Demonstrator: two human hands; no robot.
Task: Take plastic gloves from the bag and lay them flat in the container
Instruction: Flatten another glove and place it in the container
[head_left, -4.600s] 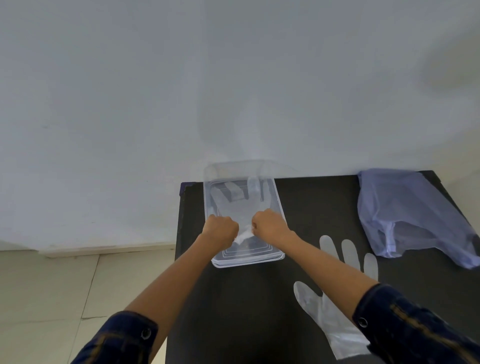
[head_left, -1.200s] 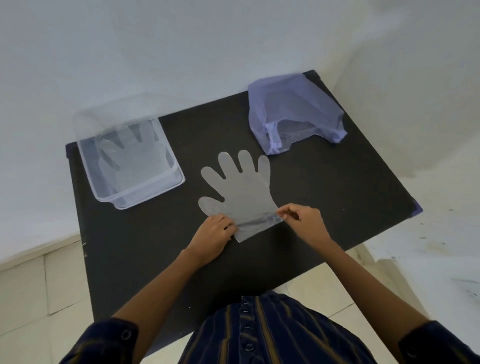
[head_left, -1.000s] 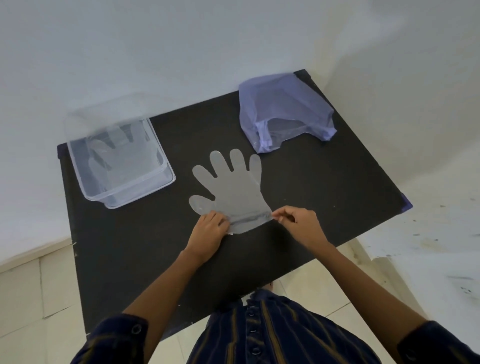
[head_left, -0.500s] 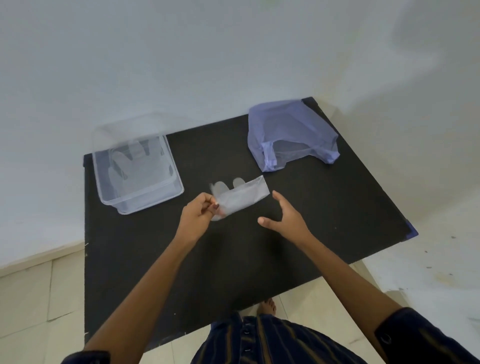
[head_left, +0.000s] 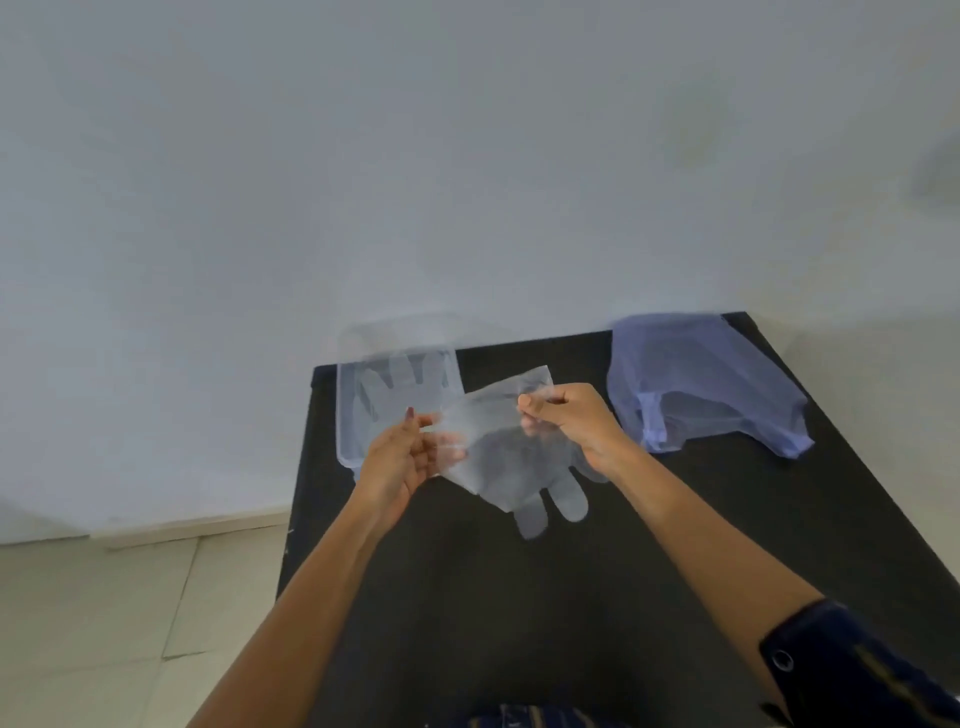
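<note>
A clear plastic glove (head_left: 498, 457) hangs in the air above the black table (head_left: 571, 597), cuff up and fingers dangling down. My left hand (head_left: 400, 462) pinches its left cuff edge and my right hand (head_left: 566, 421) pinches the right cuff corner. The clear container (head_left: 347, 415) sits at the table's back left with one glove (head_left: 400, 389) lying flat inside. The pale purple plastic bag (head_left: 696, 384) rests at the back right.
A white wall rises right behind the table. Pale floor tiles (head_left: 104, 623) lie to the left, below the table's left edge. My dark striped sleeve (head_left: 852, 670) shows at the lower right.
The glove that lay flat on the table is now lifted. My right hand, open half a second ago, has closed on the cuff. The view has tilted up toward the wall.
</note>
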